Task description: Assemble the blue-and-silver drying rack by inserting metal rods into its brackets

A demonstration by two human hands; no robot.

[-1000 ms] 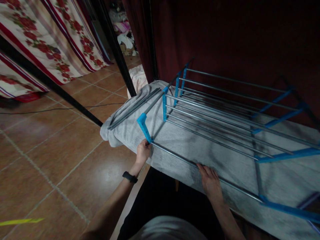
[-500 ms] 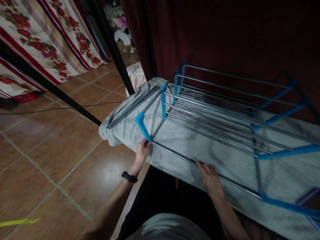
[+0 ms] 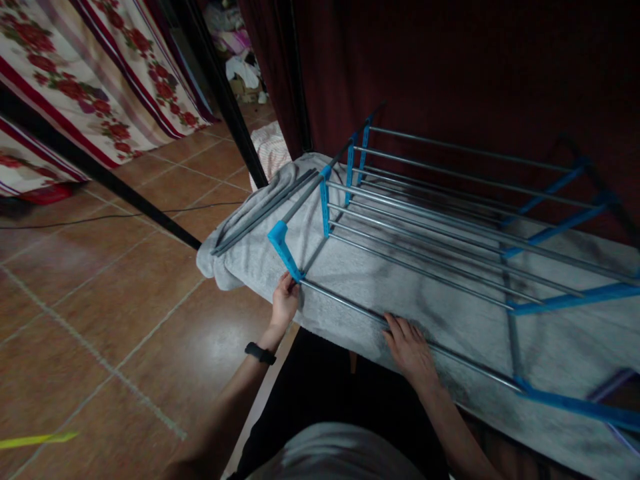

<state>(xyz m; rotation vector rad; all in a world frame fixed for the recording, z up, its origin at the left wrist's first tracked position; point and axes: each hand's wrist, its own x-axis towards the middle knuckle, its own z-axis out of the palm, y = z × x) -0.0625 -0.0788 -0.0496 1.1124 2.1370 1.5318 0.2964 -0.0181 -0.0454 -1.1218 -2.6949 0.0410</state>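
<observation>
A clothes drying rack [image 3: 345, 301] with grey metal rods and blue plastic brackets lies on a grey blanket [image 3: 260, 267]. My left hand [image 3: 285, 301], a dark band on its wrist, pinches the rack's near left corner, where a blue bracket [image 3: 285, 251] meets the front rod. Farther right along that same rod, my right hand [image 3: 411, 348] has its fingers curled over the metal; the undersides of those fingers are hidden. Several parallel rods stretch across the rack beyond both hands. Loose grey tubes [image 3: 265, 210] lie together at the blanket's left end.
Black posts [image 3: 230, 100] and a slanting black bar [image 3: 135, 207] stand at the left. A dark red curtain [image 3: 450, 73] hangs behind the rack. The tiled floor [image 3: 150, 320] carries a cable [image 3: 115, 216] and a yellow strip [image 3: 40, 440]. A purple-edged object [image 3: 617, 390] lies at right.
My right hand has slid slightly left along the front rod, and its thumb side shows more. The left hand keeps its hold at the corner. The view has shifted a little.
</observation>
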